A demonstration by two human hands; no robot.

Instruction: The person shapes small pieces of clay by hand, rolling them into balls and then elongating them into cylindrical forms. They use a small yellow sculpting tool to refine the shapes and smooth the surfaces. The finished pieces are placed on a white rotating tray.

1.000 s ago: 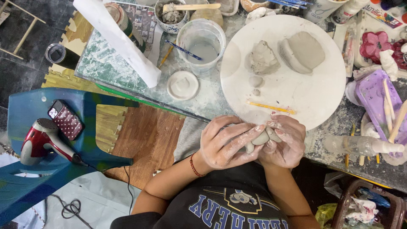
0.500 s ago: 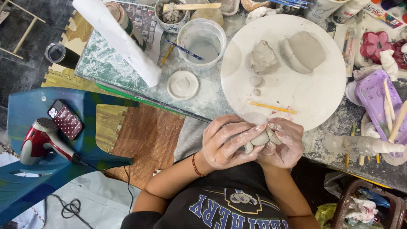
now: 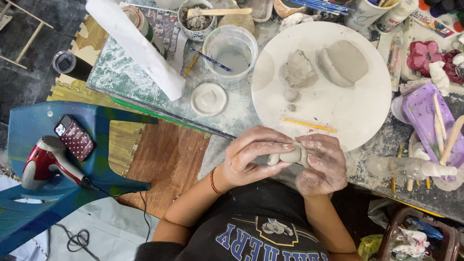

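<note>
Below the round white board (image 3: 357,116), your left hand (image 3: 253,157) and right hand (image 3: 321,162) — 2 together — grasp 1 grey clay lump (image 3: 290,155).

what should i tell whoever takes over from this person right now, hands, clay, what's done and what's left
Left hand and right hand: both closed around one small lump of grey clay, held just off the near edge of the round white board.
On the board: a rough clay piece, a thick clay slab, two small clay balls, a yellow stick tool.
Water cup stands left of the board.
Done: the lump is roughly shaped.
Left: it is not yet set on the board or joined to anything.
</note>
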